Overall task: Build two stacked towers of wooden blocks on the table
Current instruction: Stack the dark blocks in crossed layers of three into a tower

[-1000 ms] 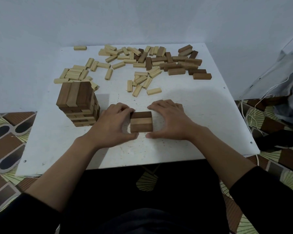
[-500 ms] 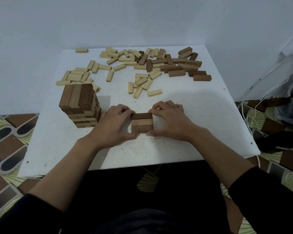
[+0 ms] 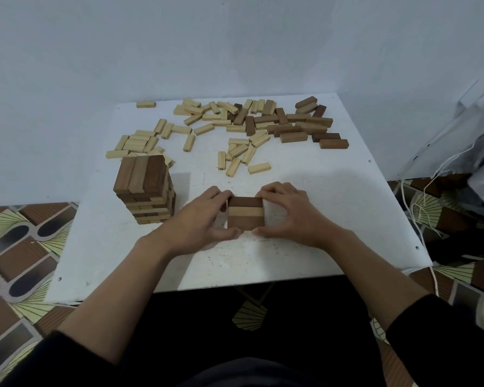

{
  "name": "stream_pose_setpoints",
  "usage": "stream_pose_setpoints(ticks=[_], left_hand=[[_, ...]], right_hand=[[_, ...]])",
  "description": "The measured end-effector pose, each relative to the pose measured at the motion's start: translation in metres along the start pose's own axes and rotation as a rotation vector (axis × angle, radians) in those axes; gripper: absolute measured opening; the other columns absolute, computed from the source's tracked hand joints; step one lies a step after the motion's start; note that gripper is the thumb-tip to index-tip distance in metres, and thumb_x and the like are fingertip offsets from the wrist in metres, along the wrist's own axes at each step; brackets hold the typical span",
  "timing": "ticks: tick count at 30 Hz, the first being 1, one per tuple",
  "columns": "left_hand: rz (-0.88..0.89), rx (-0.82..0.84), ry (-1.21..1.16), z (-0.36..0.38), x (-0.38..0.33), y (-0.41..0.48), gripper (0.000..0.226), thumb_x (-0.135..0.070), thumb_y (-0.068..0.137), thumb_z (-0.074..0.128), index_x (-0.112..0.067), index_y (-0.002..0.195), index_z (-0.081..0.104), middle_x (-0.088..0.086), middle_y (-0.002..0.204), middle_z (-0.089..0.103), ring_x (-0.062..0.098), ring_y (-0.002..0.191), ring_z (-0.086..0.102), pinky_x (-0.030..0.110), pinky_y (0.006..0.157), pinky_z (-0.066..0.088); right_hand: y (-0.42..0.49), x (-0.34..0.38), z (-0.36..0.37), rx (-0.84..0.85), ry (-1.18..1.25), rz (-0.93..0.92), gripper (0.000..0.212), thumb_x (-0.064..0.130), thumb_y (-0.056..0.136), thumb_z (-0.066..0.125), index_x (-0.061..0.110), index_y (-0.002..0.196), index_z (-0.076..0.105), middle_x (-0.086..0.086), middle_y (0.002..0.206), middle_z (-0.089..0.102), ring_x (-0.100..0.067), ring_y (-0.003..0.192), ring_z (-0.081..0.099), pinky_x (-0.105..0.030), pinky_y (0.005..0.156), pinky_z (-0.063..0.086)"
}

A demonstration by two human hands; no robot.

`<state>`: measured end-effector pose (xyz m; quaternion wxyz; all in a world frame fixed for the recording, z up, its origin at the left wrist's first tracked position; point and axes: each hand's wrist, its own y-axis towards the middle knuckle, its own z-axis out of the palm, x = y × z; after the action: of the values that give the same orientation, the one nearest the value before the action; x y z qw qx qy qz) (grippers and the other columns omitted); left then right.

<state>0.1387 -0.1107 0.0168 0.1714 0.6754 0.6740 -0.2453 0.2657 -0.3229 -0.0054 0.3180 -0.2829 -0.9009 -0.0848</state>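
Just right of the one tower [image 3: 144, 188], a block row [image 3: 246, 216] of three (dark, pale, dark) lies flat on the worktop [image 3: 333, 208], long axes left-right. The left hand [image 3: 199, 219] and right hand [image 3: 288, 213] each hold one end in a curled grip.

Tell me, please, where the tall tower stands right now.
In the head view, the tall tower stands on the table's left side, just left of the left hand gripping the short stack.

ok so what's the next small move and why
Probably let go and reach for a loose block: the left hand and right hand hold the base layer, whose three blocks look flush, and it has nothing on it yet, unlike the tower beside it.
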Motion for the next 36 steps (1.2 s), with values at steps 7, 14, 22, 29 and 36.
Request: stream_pose_setpoints(ticks=[7, 14, 22, 29, 36], left_hand=[[0.083, -0.067, 0.077, -0.039, -0.031, -0.014, 0.036, -0.049, 0.089, 0.069, -0.026, 0.105, 0.046, -0.009, 0.082, 0.044, 0.006, 0.073, 0.043, 0.021, 0.061, 0.033], [0.083, -0.182, 0.137, -0.083, -0.049, -0.042, 0.045, -0.062, 0.086, 0.060, -0.025, 0.110, 0.051, -0.007, 0.076, 0.046, 0.013, 0.070, 0.046, 0.026, 0.060, 0.037], [0.109, -0.340, 0.250, -0.129, -0.025, -0.076, 0.061, -0.073, 0.080, 0.054, -0.035, 0.128, 0.051, -0.022, 0.102, 0.044, 0.001, 0.093, 0.051, 0.018, 0.069, 0.038], [0.041, -0.327, 0.309, -0.154, 0.017, -0.086, 0.073, -0.079, 0.079, 0.052, -0.030, 0.133, 0.055, -0.016, 0.121, 0.050, 0.009, 0.111, 0.047, 0.038, 0.094, 0.044], [-0.042, -0.199, 0.185, -0.163, 0.056, -0.079, 0.085, -0.083, 0.071, 0.052, -0.031, 0.139, 0.051, -0.023, 0.131, 0.040, -0.021, 0.120, 0.027, 0.039, 0.104, 0.030]], right_hand=[[-0.006, 0.024, -0.020, -0.123, 0.220, -0.069, 0.061, 0.045, 0.073, 0.086, 0.034, 0.126, 0.058, 0.024, 0.122, 0.055, -0.005, 0.116, 0.052, -0.021, 0.091, 0.048], [0.003, 0.063, -0.040, -0.210, 0.286, -0.160, 0.066, 0.046, 0.072, 0.086, 0.035, 0.129, 0.056, 0.025, 0.122, 0.057, -0.007, 0.116, 0.055, -0.021, 0.089, 0.052], [0.031, 0.116, -0.050, -0.203, 0.275, -0.301, 0.061, 0.033, 0.073, 0.090, 0.019, 0.126, 0.064, 0.010, 0.117, 0.061, -0.014, 0.112, 0.057, -0.031, 0.091, 0.048], [0.068, 0.147, -0.036, -0.140, 0.131, -0.268, 0.070, 0.057, 0.072, 0.083, 0.027, 0.130, 0.060, 0.018, 0.123, 0.054, -0.005, 0.119, 0.047, -0.044, 0.105, 0.040], [0.093, 0.163, -0.020, -0.059, -0.046, -0.179, 0.072, 0.062, 0.075, 0.077, 0.026, 0.134, 0.057, 0.012, 0.128, 0.050, -0.009, 0.126, 0.036, -0.047, 0.112, 0.028]])
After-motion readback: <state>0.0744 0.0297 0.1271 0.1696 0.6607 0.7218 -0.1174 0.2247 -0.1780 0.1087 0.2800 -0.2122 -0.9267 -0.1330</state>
